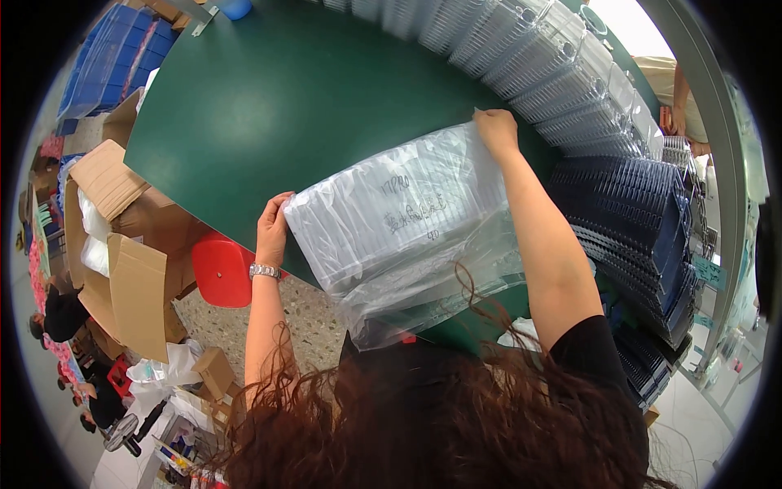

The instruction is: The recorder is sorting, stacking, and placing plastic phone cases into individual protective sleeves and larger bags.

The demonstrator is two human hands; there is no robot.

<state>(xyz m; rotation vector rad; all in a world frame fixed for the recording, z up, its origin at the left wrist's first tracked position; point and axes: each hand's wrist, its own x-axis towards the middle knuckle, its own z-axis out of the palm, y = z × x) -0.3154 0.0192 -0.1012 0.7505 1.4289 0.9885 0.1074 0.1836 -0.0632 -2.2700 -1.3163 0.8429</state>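
Over the near edge of the big, flat green worktop we have a long, boxy bundle in crinkly clear plastic. Its long way runs from near left to far right, with loose plastic toward us. Our left hand holds its left end; our right hand pinches the far right corner. We seem to be straightening it; next probably needs tucking.

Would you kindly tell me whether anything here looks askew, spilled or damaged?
Nothing looks plainly spilled or damaged. The one untidy spot is the clear plastic bag between the left hand and right hand: its slack side lies crumpled toward the person, unlike the neater, filled part.
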